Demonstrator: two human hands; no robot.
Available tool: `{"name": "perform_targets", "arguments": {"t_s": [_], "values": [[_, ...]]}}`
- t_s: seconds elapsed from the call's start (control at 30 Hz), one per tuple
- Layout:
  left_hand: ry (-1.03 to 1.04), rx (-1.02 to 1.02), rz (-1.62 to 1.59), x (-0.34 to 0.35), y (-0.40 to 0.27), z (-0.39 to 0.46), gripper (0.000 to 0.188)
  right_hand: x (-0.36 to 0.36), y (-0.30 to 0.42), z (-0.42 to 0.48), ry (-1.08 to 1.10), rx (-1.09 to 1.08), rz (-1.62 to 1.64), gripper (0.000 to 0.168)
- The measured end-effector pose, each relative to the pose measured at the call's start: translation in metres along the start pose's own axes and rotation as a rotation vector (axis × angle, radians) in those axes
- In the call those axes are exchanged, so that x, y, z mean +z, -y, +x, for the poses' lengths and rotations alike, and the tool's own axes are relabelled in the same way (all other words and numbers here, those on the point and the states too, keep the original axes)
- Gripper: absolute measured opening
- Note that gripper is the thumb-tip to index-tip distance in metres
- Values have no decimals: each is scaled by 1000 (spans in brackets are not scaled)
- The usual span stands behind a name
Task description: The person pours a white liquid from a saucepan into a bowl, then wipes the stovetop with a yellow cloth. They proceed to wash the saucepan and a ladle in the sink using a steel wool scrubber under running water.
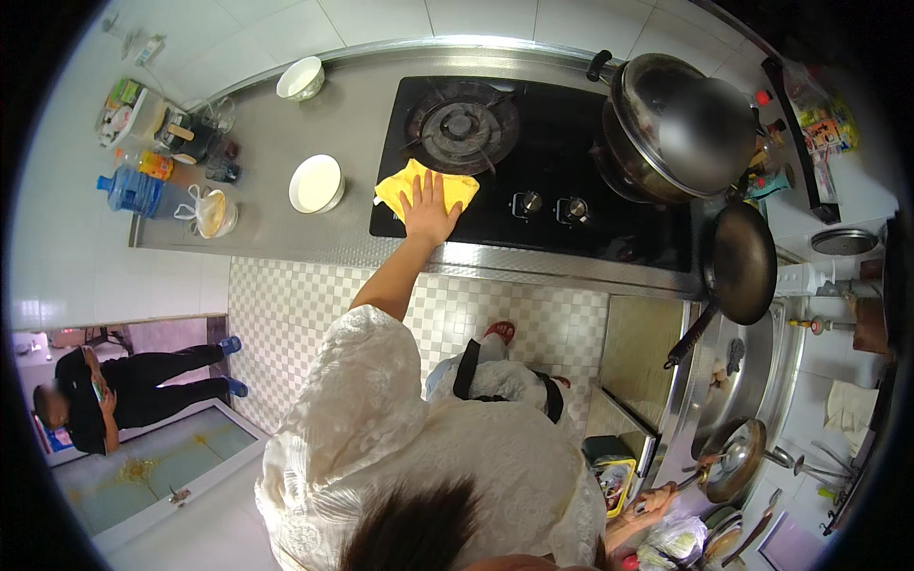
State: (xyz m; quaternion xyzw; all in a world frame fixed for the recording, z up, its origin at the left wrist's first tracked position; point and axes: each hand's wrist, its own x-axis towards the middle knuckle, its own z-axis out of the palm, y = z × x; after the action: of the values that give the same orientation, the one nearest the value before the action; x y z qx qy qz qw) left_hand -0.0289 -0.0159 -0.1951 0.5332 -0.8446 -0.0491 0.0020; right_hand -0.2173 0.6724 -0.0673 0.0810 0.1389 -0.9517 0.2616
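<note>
My left hand (430,213) lies flat, fingers spread, on a yellow cloth (395,191). It presses the cloth on the front left corner of a black glass gas cooktop (543,143), just in front of the left burner (460,125). At the lower right, my right hand (648,503) is closed around a long handle (689,484). That handle leads to a round metal pan (753,450) by the sink; whether it belongs to the pan or to a utensil in it, I cannot tell. Two white bowls, one nearer (316,184) and one farther (300,78), stand left of the cooktop.
A lidded wok (628,143) covers the right burner. A frying pan (742,264) sits at the counter's right corner, its handle jutting out. Bottles, including a blue water jug (136,191), line the left end. A person (121,392) stands by the door. A cabinet door (625,421) hangs open.
</note>
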Motion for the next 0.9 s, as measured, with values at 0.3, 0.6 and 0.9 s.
{"name": "perform_targets", "arguments": {"t_s": [0.3,0.6,0.9], "values": [[33,36,9,2,1,0,79,12,-18,1,23,-24,-34,19],[126,99,8,-20,5,1,85,20,-33,-4,-43,-34,12,20],[47,-62,36,-13,-13,6,78,15,-35,-5,-8,-35,-33,20]]}}
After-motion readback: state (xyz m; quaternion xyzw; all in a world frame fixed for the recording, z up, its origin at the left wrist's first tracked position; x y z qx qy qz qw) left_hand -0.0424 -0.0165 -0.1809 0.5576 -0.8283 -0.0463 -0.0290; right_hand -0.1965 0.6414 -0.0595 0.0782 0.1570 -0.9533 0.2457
